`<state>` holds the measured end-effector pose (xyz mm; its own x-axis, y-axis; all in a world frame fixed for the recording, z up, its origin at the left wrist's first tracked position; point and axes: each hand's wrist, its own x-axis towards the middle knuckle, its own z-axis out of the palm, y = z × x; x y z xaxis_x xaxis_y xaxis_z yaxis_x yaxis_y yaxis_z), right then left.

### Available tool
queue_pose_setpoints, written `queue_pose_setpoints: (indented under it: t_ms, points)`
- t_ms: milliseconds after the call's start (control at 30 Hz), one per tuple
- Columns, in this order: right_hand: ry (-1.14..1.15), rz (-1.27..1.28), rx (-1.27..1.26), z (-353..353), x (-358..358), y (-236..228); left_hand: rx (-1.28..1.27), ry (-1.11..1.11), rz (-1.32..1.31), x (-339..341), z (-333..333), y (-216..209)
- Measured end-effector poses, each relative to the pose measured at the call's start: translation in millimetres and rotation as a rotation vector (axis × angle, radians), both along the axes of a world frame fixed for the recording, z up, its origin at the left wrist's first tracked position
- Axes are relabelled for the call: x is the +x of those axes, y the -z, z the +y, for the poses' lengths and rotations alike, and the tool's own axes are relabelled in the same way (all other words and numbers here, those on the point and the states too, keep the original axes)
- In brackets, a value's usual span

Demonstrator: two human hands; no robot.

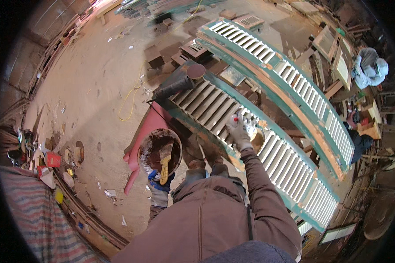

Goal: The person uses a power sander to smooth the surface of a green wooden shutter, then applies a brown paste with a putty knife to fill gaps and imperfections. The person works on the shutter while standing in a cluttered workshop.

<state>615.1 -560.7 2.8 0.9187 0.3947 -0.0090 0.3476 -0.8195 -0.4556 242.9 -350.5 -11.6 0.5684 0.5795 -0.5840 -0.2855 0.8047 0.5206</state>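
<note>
My left hand, in a blue and grey glove, grips the lower rim of a round tub smeared with brown paste. A putty knife with a yellow handle lies across the tub, its handle end close to my fingers. My right hand, in a pale glove, is closed over the slats of a green-framed louvred shutter. A small red tip shows at its fingers; the rest of that thing is hidden. A roundish tan object sits beside my right wrist.
A black cylindrical tool lies on the shutter's far left end by a brown round lid. A second louvred shutter lies beyond. Under the tub spreads a pink sheet. A person in pale clothes is at far right.
</note>
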Motion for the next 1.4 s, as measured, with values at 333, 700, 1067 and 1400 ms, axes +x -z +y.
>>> queue_pose_setpoints:
  t_ms: [333,700,1067,1400]
  points:
    - [0.194,-0.381,0.128,-64.2,-27.2,-52.1,0.293,0.128,0.059,-19.1,26.6,37.0]
    - [0.207,-0.134,-0.122,-132.0,-53.4,3.4,0.188,0.101,-0.022,44.2,40.3,58.5]
    - [0.482,0.565,0.534,-159.5,-53.8,41.6,0.169,-0.058,0.092,51.1,9.7,55.4]
    - [0.193,0.112,0.437,-185.4,156.0,49.4,-0.084,-0.113,0.192,72.4,-14.7,-5.1]
